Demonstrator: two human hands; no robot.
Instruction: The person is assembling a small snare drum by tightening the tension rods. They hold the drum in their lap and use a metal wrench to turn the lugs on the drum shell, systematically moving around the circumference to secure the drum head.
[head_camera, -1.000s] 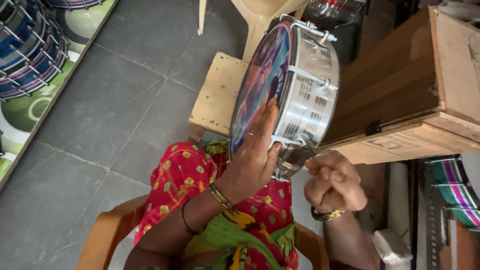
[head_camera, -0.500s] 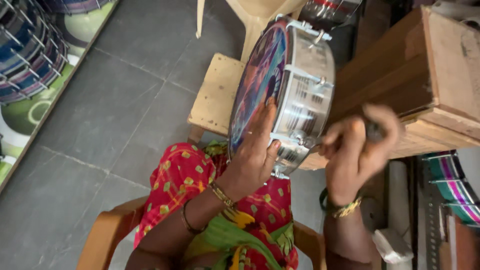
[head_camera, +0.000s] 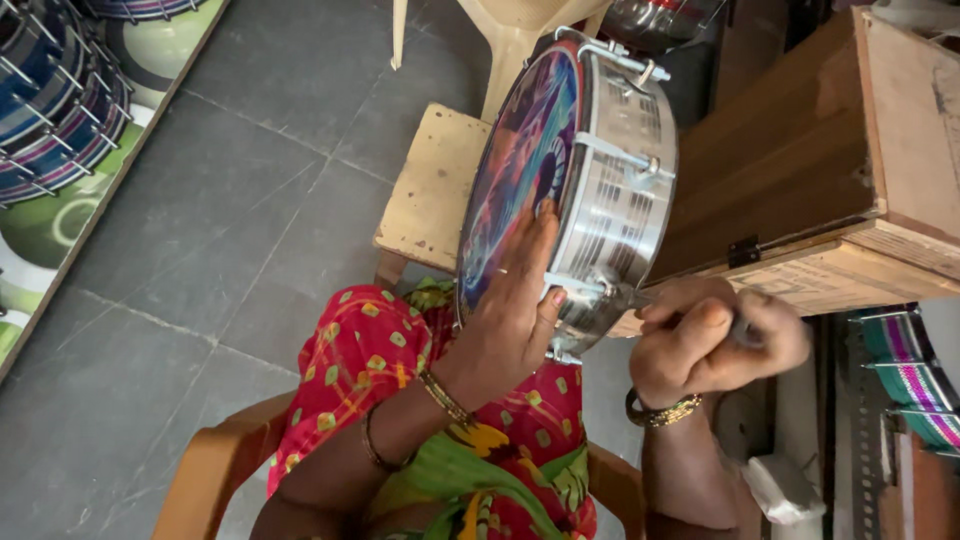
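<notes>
Nearest the camera, the person's lap is covered in a red, yellow and green patterned garment (head_camera: 400, 400), and both forearms with bangles reach up from it. The person sits on an orange-brown chair (head_camera: 215, 470).

The left hand (head_camera: 510, 310) lies flat against the painted head of a drum (head_camera: 590, 190), fingers spread and pressed on the colourful skin, thumb hooked at the rim near a metal lug. The drum stands on edge, resting on the lap, its head facing left and its shiny metal shell facing right, with tension rods and brackets running across the shell.

The right hand (head_camera: 710, 340) is curled closed around a small slim tool (head_camera: 640, 298), whose tip meets the lower lug on the drum's shell; the hand is slightly blurred, so the exact kind of tool cannot be told.

Just beyond the drum, a low pale wooden stool (head_camera: 430, 190) stands on the grey tiled floor (head_camera: 230, 200). To the right sits a wooden box (head_camera: 830, 180) with a hinge. Farther off, at the upper left, more drums (head_camera: 50, 100) with blue and striped shells are stacked along the floor's edge.
</notes>
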